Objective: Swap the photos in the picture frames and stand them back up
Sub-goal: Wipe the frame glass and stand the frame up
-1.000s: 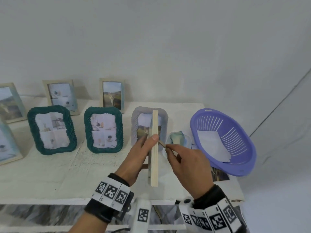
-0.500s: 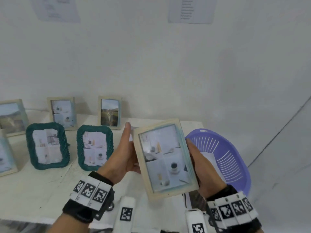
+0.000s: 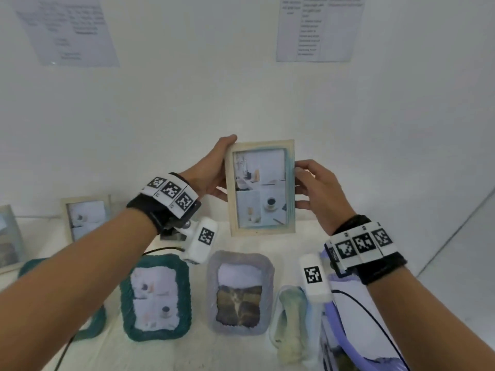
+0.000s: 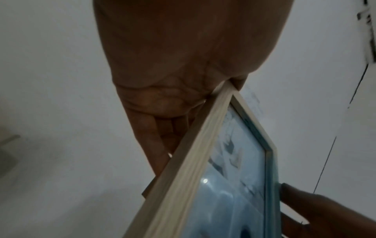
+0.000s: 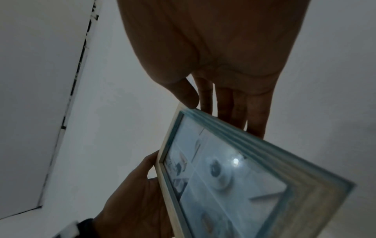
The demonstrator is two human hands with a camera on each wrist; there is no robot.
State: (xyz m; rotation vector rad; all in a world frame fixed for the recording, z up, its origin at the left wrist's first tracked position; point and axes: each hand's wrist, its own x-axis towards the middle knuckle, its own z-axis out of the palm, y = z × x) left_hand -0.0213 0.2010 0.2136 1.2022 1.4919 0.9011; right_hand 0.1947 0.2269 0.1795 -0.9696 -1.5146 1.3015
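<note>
A pale wooden picture frame [image 3: 261, 187] with a blue-tinted inner border and a four-part photo of cups is held upright, facing me, above the back of the table. My left hand [image 3: 211, 170] grips its left edge, thumb on the top corner, fingers behind. My right hand [image 3: 313, 187] pinches its right edge. The left wrist view shows the wooden frame [image 4: 191, 173] edge-on with fingers behind it; the right wrist view shows the wooden frame [image 5: 223, 177] from the other side, thumb on its corner.
On the white table [image 3: 107, 349] stand a lilac woven frame [image 3: 241, 293] with a cat photo, a teal woven frame [image 3: 155, 295], another teal frame [image 3: 91, 325] behind my left arm, and wooden frames [image 3: 87, 216] at the back left. A purple basket [image 3: 337, 325] is at the right.
Both hands turned the frame from edge-on to facing me, then lifted it up and away toward the wall. The camera view tilted upward.
</note>
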